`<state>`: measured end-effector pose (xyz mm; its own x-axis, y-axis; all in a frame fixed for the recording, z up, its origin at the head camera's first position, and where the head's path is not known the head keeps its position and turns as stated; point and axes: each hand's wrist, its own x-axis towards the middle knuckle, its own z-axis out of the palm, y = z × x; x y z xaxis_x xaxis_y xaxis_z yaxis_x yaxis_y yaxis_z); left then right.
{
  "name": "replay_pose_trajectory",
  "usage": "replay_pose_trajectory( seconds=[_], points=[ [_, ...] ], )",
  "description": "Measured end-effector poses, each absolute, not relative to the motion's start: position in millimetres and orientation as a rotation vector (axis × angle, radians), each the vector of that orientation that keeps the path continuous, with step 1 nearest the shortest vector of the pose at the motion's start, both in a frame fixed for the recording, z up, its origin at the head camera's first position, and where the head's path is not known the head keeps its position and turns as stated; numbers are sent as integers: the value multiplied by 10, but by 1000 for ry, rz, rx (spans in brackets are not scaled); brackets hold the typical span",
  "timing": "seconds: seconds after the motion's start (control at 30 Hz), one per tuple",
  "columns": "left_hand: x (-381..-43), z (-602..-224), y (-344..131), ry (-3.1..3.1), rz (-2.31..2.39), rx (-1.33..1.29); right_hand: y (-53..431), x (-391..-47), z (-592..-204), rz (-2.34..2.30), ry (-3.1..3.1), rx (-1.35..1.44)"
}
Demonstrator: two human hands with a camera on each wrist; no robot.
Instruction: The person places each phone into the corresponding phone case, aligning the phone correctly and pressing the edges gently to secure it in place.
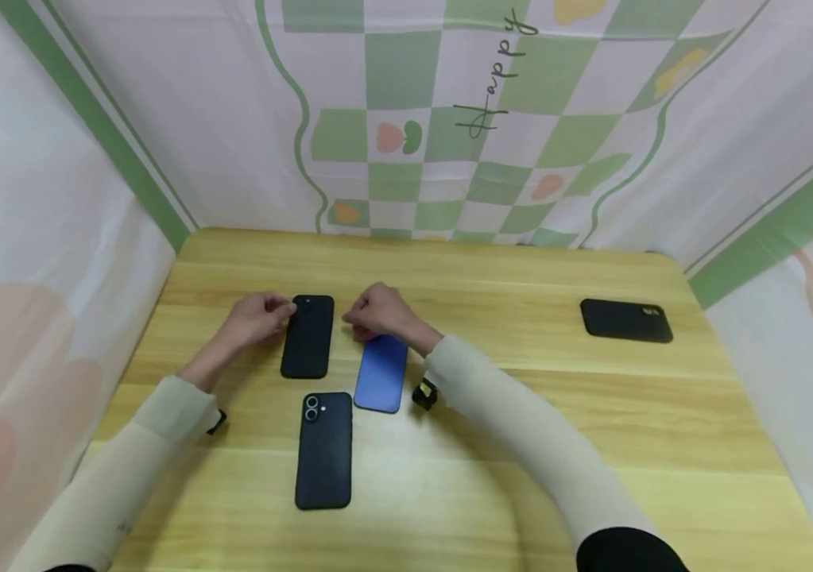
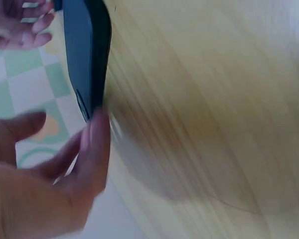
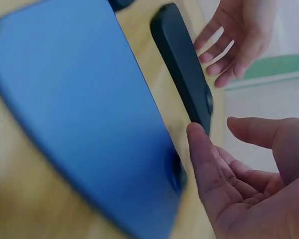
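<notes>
A black phone (image 1: 308, 342) lies on the table with a camera at its upper left. My left hand (image 1: 256, 319) is at that corner; in the left wrist view its fingertips (image 2: 97, 124) meet the phone's edge while the thumb stands apart. Just right of the phone, my right hand (image 1: 381, 310) hovers with loosely bent fingers and nothing between them. Below it lies a blue phone (image 1: 381, 377), its top end hidden by the hand in the head view. In the right wrist view, the index fingertip (image 3: 195, 130) overlaps the black phone's near end.
Nearer the body lies a dark phone (image 1: 324, 453) with two ringed camera lenses. A black phone case (image 1: 621, 320) with a camera cutout lies far right on the wooden table (image 1: 520, 477). A printed curtain (image 1: 234, 119) hangs behind the table and along both sides.
</notes>
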<state>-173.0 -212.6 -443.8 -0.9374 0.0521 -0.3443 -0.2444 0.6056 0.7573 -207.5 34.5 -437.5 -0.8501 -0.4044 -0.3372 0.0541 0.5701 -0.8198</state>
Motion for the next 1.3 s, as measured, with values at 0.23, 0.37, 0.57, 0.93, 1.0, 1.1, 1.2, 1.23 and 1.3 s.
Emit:
replay_pose_trajectory(
  seconds=[0.23, 0.37, 0.57, 0.93, 1.0, 1.1, 1.2, 1.23, 1.3],
  points=[
    [-1530, -4306, -1778, 2838, 1080, 148, 929, -2261, -4226, -1125, 2484, -273],
    [-1408, -4214, -1486, 2781, 1009, 265, 1451, -2420, -4140, -898, 2637, -299],
    [-1275, -4198, -1079, 2720, 770, 276, 2432, -2584, -4071, -608, 2749, -352],
    [-1157, -4322, -763, 2714, 550, 203, 3895, -2580, -4070, -235, 2665, -423],
    [-1155, -4351, -734, 2722, 532, 194, 4044, -2555, -4095, -199, 2626, -431],
    [-1157, -4382, -688, 2739, 479, 186, 4189, -2529, -4142, -180, 2614, -444],
    [-1156, -4393, -641, 2747, 404, 173, 4253, -2502, -4170, -192, 2603, -446],
    [-1154, -4393, -629, 2750, 376, 168, 4259, -2500, -4174, -191, 2596, -447],
    [-1147, -4392, -605, 2751, 326, 156, 4258, -2495, -4178, -175, 2582, -454]
  ],
)
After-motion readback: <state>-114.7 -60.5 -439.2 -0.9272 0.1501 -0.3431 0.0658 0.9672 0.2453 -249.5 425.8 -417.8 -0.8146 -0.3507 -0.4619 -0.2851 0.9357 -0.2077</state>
